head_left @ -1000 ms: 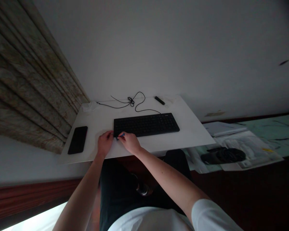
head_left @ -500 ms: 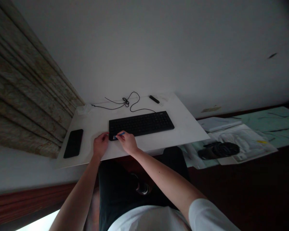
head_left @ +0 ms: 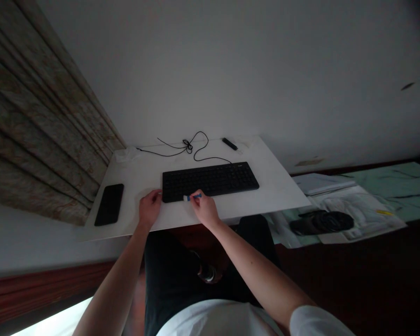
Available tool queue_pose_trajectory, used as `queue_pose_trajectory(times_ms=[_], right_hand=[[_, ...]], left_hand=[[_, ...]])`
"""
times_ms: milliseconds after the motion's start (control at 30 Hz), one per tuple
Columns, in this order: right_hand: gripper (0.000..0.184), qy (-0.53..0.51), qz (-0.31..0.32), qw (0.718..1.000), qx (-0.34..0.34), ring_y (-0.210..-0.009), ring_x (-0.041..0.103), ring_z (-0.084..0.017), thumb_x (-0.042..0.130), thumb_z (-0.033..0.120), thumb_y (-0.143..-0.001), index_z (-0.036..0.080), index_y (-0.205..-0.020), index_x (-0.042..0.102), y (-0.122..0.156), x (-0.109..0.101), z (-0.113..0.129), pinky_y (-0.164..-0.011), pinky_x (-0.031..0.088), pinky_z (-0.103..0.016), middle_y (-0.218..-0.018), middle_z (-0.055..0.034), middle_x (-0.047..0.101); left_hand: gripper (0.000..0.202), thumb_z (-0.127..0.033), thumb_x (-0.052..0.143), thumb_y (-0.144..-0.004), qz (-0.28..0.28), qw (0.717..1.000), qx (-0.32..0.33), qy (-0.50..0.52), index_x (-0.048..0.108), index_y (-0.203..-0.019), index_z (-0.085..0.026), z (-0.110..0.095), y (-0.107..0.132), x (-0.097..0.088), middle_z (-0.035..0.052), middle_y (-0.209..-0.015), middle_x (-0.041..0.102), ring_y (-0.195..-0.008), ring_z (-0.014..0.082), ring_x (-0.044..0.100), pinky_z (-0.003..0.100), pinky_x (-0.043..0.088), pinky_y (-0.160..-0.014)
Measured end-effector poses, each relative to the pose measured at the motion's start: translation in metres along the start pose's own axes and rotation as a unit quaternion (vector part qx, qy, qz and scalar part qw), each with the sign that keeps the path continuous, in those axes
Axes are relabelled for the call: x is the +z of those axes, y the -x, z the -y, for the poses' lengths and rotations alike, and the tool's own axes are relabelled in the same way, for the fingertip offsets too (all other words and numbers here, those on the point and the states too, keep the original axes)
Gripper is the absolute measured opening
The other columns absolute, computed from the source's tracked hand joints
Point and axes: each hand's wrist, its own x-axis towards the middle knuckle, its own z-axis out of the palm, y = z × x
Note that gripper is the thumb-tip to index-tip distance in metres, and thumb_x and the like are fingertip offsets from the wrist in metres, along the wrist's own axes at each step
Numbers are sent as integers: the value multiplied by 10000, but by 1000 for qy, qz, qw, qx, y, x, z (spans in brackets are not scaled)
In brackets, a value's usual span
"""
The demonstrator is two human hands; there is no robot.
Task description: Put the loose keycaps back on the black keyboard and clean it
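A black keyboard (head_left: 210, 179) lies flat on the white table (head_left: 273, 186), its keys facing up. My right hand (head_left: 206, 209) pinches a small blue brush (head_left: 193, 197) with pale bristles. The bristle end points left and rests at the keyboard's front edge, left of its middle. At the keyboard's left end is my left hand (head_left: 150, 208), fingers bent and fingertips against the side edge. What the undersides of those fingers do is hidden.
A black phone (head_left: 109, 204) lies at the table's left. Behind the keyboard are its tied black cable (head_left: 188, 146), a small black stick-shaped object (head_left: 230, 143) and a clear plastic piece (head_left: 126, 154). Papers and a black item (head_left: 322, 222) lie on a lower surface at right.
My right hand has moved the brush rightward along the keyboard's front edge from its left front corner. My left hand stays at the keyboard's left end. The view has shifted slightly.
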Motion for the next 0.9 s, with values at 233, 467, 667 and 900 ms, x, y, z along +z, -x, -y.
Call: queue_pose_trajectory(times_ms=[233, 467, 667, 900], right_hand=[[179, -64, 88, 993, -55, -724, 708, -186, 482, 373, -1023, 249, -1033, 609, -2, 36, 36, -634, 436, -256, -810, -19, 750], [184, 43, 66, 996, -38, -723, 706, -209, 461, 340, -1027, 242, -1021, 617, -7, 24, 17, -621, 393, -272, -789, -32, 739], [214, -24, 11, 1000, 2, -704, 694, -200, 474, 375, -1003, 232, -941, 620, -4, -39, -28, -622, 426, -266, -780, -38, 731], [158, -109, 84, 990, -42, -788, 710, -176, 527, 356, -995, 238, -977, 630, -12, 7, 11, -675, 455, -247, -857, -25, 748]], left_hand=[[357, -309, 475, -883, 11, 1000, 2, -2, 756, -1080, -210, -2, 1, -4, 54, -987, 785, -944, 231, 717, 355, 530, -916], [350, -301, 494, -873, 3, 1000, -10, -5, 755, -1087, -211, -2, 3, -4, 49, -988, 784, -932, 236, 712, 361, 527, -925], [357, -298, 486, -882, 7, 1000, -10, -13, 751, -1101, -202, -3, 0, 0, 67, -1006, 780, -941, 236, 710, 359, 518, -919], [372, -296, 477, -870, 2, 1000, -21, -18, 749, -1106, -201, -6, 0, -2, 55, -891, 770, -855, 225, 706, 336, 518, -844]])
